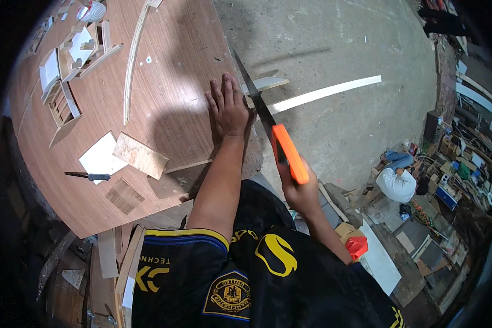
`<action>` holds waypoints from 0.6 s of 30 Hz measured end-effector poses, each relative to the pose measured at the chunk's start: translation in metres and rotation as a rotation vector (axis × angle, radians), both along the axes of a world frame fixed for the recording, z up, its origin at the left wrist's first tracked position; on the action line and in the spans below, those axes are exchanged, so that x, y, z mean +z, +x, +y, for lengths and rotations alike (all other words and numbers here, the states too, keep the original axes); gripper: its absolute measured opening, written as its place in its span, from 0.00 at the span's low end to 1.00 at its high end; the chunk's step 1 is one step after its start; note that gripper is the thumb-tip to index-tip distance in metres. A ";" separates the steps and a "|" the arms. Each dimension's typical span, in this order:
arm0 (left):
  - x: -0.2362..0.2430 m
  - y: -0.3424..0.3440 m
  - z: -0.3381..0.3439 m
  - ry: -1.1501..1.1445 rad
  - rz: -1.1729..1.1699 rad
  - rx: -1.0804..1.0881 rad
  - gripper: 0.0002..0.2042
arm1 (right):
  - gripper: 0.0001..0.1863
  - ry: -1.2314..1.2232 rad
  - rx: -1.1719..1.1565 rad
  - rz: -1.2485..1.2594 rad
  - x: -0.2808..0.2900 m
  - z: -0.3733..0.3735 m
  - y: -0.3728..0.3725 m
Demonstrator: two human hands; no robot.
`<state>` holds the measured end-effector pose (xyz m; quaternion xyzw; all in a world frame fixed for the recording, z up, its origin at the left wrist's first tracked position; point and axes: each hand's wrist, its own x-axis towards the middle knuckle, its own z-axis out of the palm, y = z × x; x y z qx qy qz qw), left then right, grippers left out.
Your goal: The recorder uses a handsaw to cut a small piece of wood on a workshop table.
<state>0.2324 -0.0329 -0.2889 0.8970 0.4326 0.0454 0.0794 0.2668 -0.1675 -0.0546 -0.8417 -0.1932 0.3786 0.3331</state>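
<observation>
My right hand (300,191) is wrapped round the orange handle of a handsaw (262,104). The saw's dark blade slants up and left beside the table's right edge, close to my left hand (229,112). That hand lies palm down at the table edge, fingers stretched out. A long white strip (328,94) runs out to the right from behind the blade. Just above it, a shorter pale piece (268,83) also shows past the edge. Whether my left palm presses on either piece is hidden.
The brown wood-grain table (186,109) bears a utility knife (95,176), a thin board (140,156), a white panel (101,156), a long narrow strip (131,65) and small wooden assemblies (65,104). On the concrete floor (339,49), a person (396,183) sits near piled clutter.
</observation>
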 end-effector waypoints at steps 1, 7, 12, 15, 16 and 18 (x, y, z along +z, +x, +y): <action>-0.001 0.001 -0.002 -0.005 -0.005 -0.005 0.25 | 0.10 0.013 -0.033 -0.016 -0.014 0.006 0.004; -0.004 0.001 -0.003 0.010 -0.018 -0.006 0.28 | 0.10 0.109 -0.069 -0.064 -0.041 0.005 0.009; 0.000 -0.001 -0.002 -0.028 0.007 0.013 0.28 | 0.10 -0.027 -0.017 0.058 0.009 -0.026 -0.010; 0.005 0.003 -0.001 -0.075 -0.082 0.020 0.28 | 0.09 0.098 -0.088 0.034 -0.024 -0.002 0.006; 0.001 0.006 -0.002 -0.055 -0.068 -0.007 0.28 | 0.09 0.129 -0.071 -0.038 -0.038 0.004 0.010; -0.005 0.003 -0.001 0.003 0.008 -0.022 0.28 | 0.09 0.136 -0.062 -0.068 -0.045 0.010 0.005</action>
